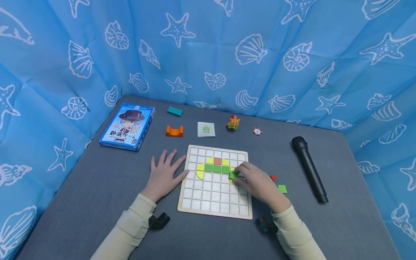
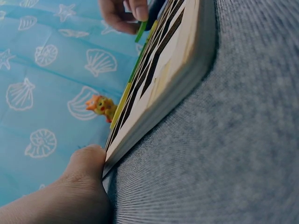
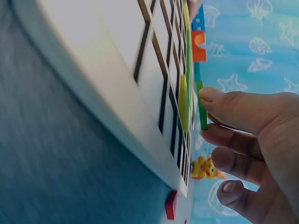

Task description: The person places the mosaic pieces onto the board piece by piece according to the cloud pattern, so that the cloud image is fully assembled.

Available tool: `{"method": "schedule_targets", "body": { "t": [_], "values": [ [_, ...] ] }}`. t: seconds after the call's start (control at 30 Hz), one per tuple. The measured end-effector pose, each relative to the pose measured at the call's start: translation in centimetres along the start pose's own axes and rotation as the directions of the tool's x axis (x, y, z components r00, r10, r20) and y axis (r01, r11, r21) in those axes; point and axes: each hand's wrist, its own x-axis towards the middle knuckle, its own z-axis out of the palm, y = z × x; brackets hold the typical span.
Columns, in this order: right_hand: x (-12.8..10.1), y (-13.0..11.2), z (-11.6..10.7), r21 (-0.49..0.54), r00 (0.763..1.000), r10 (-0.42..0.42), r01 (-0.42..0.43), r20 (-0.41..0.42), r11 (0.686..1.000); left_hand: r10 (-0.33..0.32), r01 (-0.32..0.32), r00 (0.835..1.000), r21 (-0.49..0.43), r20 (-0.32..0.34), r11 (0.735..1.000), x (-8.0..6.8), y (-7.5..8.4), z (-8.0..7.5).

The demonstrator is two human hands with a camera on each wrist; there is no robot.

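A white gridded board with a pale wooden frame lies on the grey table. On it sit three green square tiles in a row, a reddish-brown tile above them, and several yellow curved tiles. My right hand pinches a green square tile between thumb and finger. It holds that tile over the board's right part, above a yellow piece. My left hand rests flat on the table with fingers spread, its thumb at the board's left edge.
Right of the board lie a red piece, a light green tile and a black microphone. Behind it are a pattern card, an orange block, a teal block, a toy figure, a chip and a blue box.
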Motion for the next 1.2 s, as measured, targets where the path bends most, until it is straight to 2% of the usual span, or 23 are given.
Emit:
{"method": "schedule_targets", "body": {
  "t": [0.2,0.43,0.9,1.2],
  "values": [
    [0.2,-1.1,0.5,0.005,0.998,-0.063,0.063,-0.013,0.998,0.004,-0.004,1.0,-0.005,0.0,1.0,0.0,0.0,0.0],
    [0.5,-1.5,0.7,0.017,0.996,-0.091,0.092,-0.017,0.996,0.001,-0.001,1.0,-0.001,0.003,1.0,0.0,-0.1,0.1],
    [0.9,-1.6,1.1,0.006,0.992,-0.122,0.122,-0.033,0.992,0.013,-0.013,1.0,-0.004,-0.021,1.0,0.0,-0.1,0.1],
    [0.9,-1.6,1.1,0.0,0.995,-0.104,0.104,-0.008,0.995,0.011,-0.012,1.0,-0.007,-0.016,1.0,-0.1,0.0,0.1]
  ]
}}
